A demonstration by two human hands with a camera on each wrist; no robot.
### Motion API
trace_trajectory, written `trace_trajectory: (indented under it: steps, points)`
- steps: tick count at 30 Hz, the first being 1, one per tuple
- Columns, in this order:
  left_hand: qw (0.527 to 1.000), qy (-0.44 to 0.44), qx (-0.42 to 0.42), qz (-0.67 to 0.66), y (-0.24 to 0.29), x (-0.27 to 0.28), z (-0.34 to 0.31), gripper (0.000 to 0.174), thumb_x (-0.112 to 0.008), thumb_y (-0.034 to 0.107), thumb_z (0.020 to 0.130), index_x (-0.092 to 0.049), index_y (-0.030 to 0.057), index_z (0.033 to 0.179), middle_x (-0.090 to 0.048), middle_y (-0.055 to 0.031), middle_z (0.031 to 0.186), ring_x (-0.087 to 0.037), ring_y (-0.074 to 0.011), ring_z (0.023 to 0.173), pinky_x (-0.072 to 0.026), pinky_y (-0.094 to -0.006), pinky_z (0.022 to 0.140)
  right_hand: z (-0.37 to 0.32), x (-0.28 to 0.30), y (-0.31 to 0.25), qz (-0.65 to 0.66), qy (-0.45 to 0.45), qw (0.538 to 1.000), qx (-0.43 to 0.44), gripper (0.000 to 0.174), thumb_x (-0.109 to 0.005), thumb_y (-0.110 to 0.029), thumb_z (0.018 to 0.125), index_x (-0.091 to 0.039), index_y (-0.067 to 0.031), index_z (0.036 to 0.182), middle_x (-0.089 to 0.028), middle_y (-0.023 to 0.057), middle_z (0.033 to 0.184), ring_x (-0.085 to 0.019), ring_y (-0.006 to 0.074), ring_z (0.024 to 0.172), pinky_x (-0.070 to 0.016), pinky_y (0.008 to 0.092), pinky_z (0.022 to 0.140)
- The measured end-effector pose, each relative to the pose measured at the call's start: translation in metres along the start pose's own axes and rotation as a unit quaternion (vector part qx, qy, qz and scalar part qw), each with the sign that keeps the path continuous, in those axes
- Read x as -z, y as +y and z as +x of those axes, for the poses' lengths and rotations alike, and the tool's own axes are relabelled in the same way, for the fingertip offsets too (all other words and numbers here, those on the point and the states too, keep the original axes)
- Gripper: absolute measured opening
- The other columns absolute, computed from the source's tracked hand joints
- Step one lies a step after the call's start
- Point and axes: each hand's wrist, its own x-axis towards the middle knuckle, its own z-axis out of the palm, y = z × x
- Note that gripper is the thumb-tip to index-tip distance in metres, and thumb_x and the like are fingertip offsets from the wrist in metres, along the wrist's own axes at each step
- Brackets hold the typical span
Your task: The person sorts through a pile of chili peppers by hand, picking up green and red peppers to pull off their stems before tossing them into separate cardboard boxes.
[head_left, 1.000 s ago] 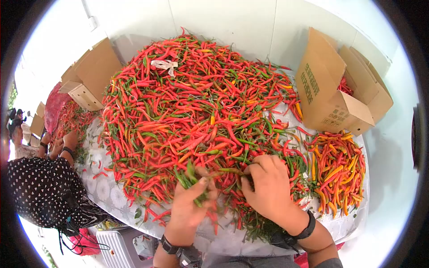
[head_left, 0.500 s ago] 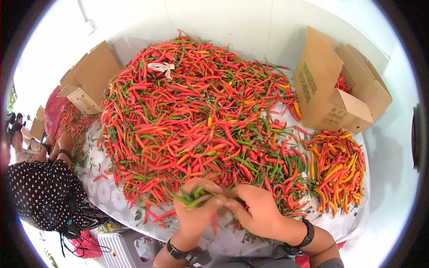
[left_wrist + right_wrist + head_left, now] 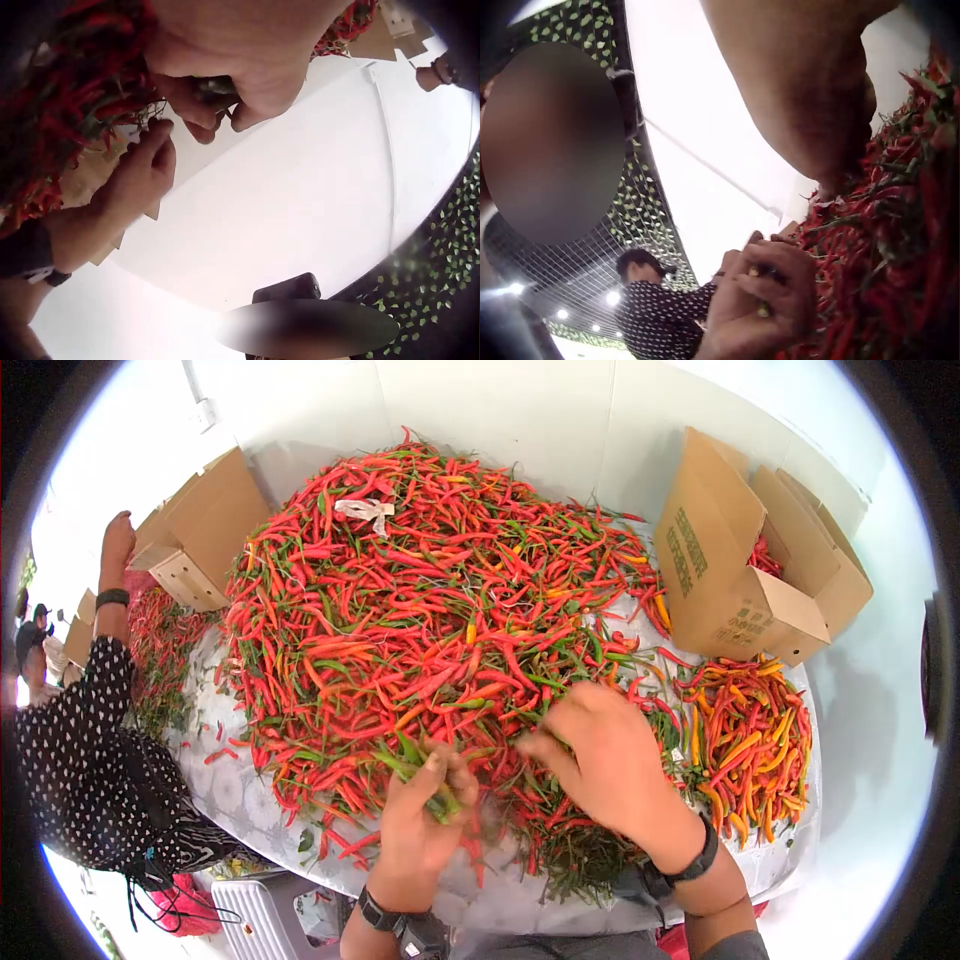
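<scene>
My left hand [image 3: 425,825] grips a small bunch of green chilies [image 3: 405,762] near the front edge of the table. Their ends poke out past the thumb, and in the right wrist view the left hand [image 3: 761,296] is curled round them. My right hand [image 3: 615,765], blurred, is bent over the near right part of the big heap of red chilies [image 3: 430,600], apart from the left hand. Its fingertips overlap the heap, and I cannot tell whether they hold anything. Under the right wrist lies a clump of green leaves and stems [image 3: 585,860].
Orange and yellow chilies [image 3: 755,750] form a smaller pile at the right. Behind it stands an open cardboard box [image 3: 720,560]; another cardboard box [image 3: 205,525] is at the left back. A person in dotted clothing [image 3: 80,760] works at the left. A white stool [image 3: 270,920] stands below.
My hands came together at the green chilies, then parted; the right hand moved up and right over the heap. The other person's arm rose towards the left box.
</scene>
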Motion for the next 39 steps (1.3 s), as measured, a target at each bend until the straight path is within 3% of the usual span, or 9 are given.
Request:
trace_trajectory:
  steps: [7, 17, 20, 23, 27, 30, 35, 38, 39]
  points:
    - [0.979, -0.198, 0.051, 0.01, 0.005, 0.012, 0.001, 0.023, -0.066, 0.016, 0.084, -0.054, 0.0054, 0.1, -0.052, -0.0033, 0.077, -0.044, -0.0077, 0.051, -0.0332, -0.0179, 0.039, 0.007, -0.012, 0.016, -0.028, 0.002, 0.997, -0.072, 0.019, -0.071, -0.017, 0.071, -0.06, -0.0059, 0.08, -0.053, 0.0098, 0.078, -0.057, 0.0305, 0.075, -0.0471, 0.0387, 0.064]
    - [0.986, -0.13, 0.063, 0.087, 0.002, 0.0, -0.001, 0.018, -0.064, 0.008, 0.083, -0.053, 0.0034, 0.096, -0.056, -0.0055, 0.075, -0.046, -0.0091, 0.049, -0.0326, -0.02, 0.041, 0.012, -0.014, 0.012, -0.063, 0.012, 0.998, -0.009, 0.017, -0.071, -0.012, 0.07, -0.059, -0.0058, 0.08, -0.057, 0.0097, 0.075, -0.059, 0.029, 0.069, -0.0482, 0.0367, 0.06]
    - [0.982, -0.135, 0.078, 0.106, -0.001, 0.005, 0.001, 0.021, -0.065, 0.011, 0.084, -0.054, 0.0024, 0.1, -0.06, -0.0097, 0.08, -0.05, -0.0108, 0.052, -0.0347, -0.0195, 0.041, 0.002, 0.006, 0.0, 0.06, 0.144, 0.987, -0.048, 0.015, -0.07, -0.004, 0.071, -0.062, -0.0044, 0.084, -0.062, 0.0094, 0.081, -0.061, 0.0257, 0.07, -0.0491, 0.0328, 0.062]
    - [0.975, -0.135, 0.067, 0.163, -0.007, -0.004, -0.004, 0.023, -0.064, 0.008, 0.083, -0.054, 0.0007, 0.103, -0.061, -0.0085, 0.081, -0.049, -0.0091, 0.051, -0.0345, -0.02, 0.041, -0.02, 0.006, -0.018, 0.302, 0.153, 0.931, -0.14, 0.016, -0.07, 0.001, 0.073, -0.064, -0.0028, 0.087, -0.065, 0.0089, 0.087, -0.063, 0.0183, 0.073, -0.049, 0.0277, 0.063]
    - [0.97, -0.123, -0.037, 0.205, -0.01, -0.014, -0.012, 0.023, -0.062, -0.003, 0.08, -0.056, -0.0012, 0.103, -0.061, -0.0038, 0.08, -0.049, -0.0066, 0.052, -0.0345, -0.0203, 0.042, -0.045, -0.023, -0.031, 0.523, 0.063, 0.811, -0.254, 0.01, -0.067, -0.001, 0.08, -0.062, 0.0012, 0.088, -0.064, 0.0059, 0.082, -0.059, 0.0115, 0.067, -0.0476, 0.0232, 0.059]
    - [0.96, -0.133, -0.1, 0.227, -0.013, -0.007, -0.013, 0.023, -0.063, -0.004, 0.079, -0.056, -0.0017, 0.101, -0.06, -0.0039, 0.081, -0.051, -0.007, 0.055, -0.0351, -0.0202, 0.043, -0.046, -0.026, -0.026, 0.534, -0.013, 0.798, -0.28, 0.009, -0.065, -0.005, 0.083, -0.062, 0.0014, 0.087, -0.064, 0.0068, 0.077, -0.059, 0.01, 0.066, -0.046, 0.0236, 0.056]
    - [0.947, -0.184, -0.108, 0.241, -0.013, 0.002, -0.006, 0.021, -0.067, 0.005, 0.079, -0.055, 0.0, 0.096, -0.057, -0.0063, 0.08, -0.051, -0.0075, 0.057, -0.0352, -0.0201, 0.044, -0.046, -0.025, -0.023, 0.244, 0.019, 0.97, -0.008, 0.01, -0.065, -0.01, 0.077, -0.063, -0.0033, 0.085, -0.059, 0.0072, 0.069, -0.058, 0.0205, 0.061, -0.0466, 0.0315, 0.054]
    - [0.981, -0.18, 0.055, 0.05, -0.01, 0.011, -0.003, 0.024, -0.068, 0.014, 0.081, -0.054, 0.0017, 0.096, -0.055, -0.0066, 0.081, -0.049, -0.0088, 0.057, -0.0344, -0.02, 0.044, -0.049, -0.031, -0.022, 0.185, 0.042, 0.976, 0.107, 0.012, -0.064, -0.016, 0.074, -0.062, -0.0055, 0.08, -0.056, 0.0077, 0.07, -0.057, 0.0263, 0.065, -0.0468, 0.0372, 0.056]
    - [0.983, -0.174, 0.044, 0.047, -0.008, 0.009, -0.002, 0.024, -0.068, 0.016, 0.08, -0.053, 0.0017, 0.092, -0.053, -0.0059, 0.08, -0.046, -0.0084, 0.055, -0.0329, -0.019, 0.042, -0.049, -0.032, -0.024, 0.189, 0.046, 0.972, 0.13, 0.012, -0.063, -0.017, 0.073, -0.062, -0.0063, 0.079, -0.055, 0.0077, 0.07, -0.057, 0.0273, 0.067, -0.0468, 0.0388, 0.057]
